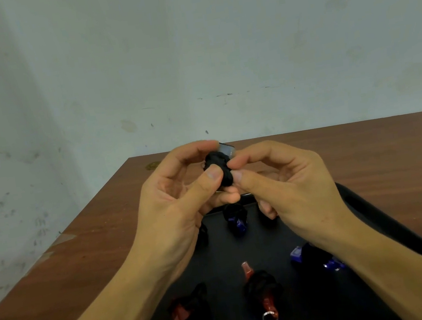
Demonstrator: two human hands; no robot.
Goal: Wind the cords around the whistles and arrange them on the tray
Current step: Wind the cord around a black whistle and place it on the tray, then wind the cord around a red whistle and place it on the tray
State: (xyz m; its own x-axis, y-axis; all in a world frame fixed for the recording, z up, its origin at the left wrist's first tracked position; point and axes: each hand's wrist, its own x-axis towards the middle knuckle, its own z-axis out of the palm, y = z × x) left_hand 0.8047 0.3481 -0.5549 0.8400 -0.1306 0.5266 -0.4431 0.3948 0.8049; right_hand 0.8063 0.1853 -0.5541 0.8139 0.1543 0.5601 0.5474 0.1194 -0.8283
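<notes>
A whistle [221,165] wound in black cord [219,169] is held up in the air above the far end of the tray [372,208], between both hands. Its clear, dark mouthpiece end sticks out at the top, toward the wall. The left hand [179,193] is curled round the bundle, with the thumb pressed on the cord from the near side and the index finger arched over the top. The right hand [282,177] pinches the same bundle from the right, with thumb and index fingertips set against the cord; the remaining fingers are folded in below.

Under the hands, a black tray is seen on the brown wooden worktop [94,242]. On the tray, wrapped whistles are laid out: a blue one [236,221] at the far middle, just under the hands; a blue one [316,258] at the right, partly hidden by the right forearm; a red one [262,290] at the near middle, with a metal key ring [269,317] at its near end; a red one [190,315] at the near left, partly cut off by the frame edge and the left forearm. A further dark bundle is partly hidden behind the left hand; its colour cannot be told.

A stained pale wall [190,55] is seen behind the worktop.
</notes>
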